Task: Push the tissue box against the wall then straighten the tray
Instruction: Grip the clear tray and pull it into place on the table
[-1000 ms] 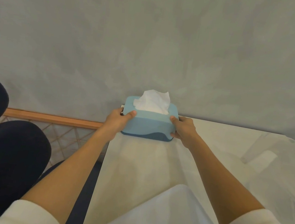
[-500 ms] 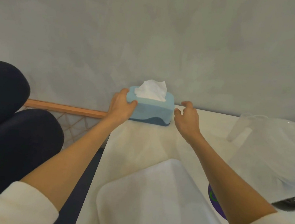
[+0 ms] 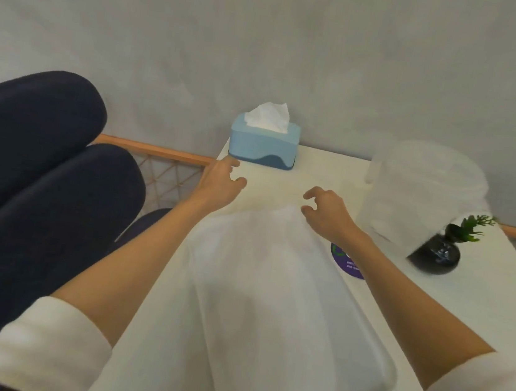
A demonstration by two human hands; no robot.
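The light blue tissue box [image 3: 263, 147] with a white tissue sticking out stands at the table's far left corner, its back at the grey wall. A white translucent tray [image 3: 269, 300] lies skewed on the table in front of me, its far corner pointing toward the box. My left hand [image 3: 221, 180] hovers just in front of the box's left end, fingers apart, holding nothing. My right hand [image 3: 326, 212] is over the tray's far corner, fingers curled and apart, holding nothing.
A clear plastic jug [image 3: 422, 196] stands at the back right, with a small black vase holding a green plant [image 3: 441, 253] beside it. A purple round coaster [image 3: 344, 261] lies by the tray's right edge. Dark cushions [image 3: 33, 187] sit left of the white table [image 3: 480, 304].
Both hands have let go of the tissue box and drawn back toward me; the box now stands alone at the wall. The view has dropped to show more of the tray and table.
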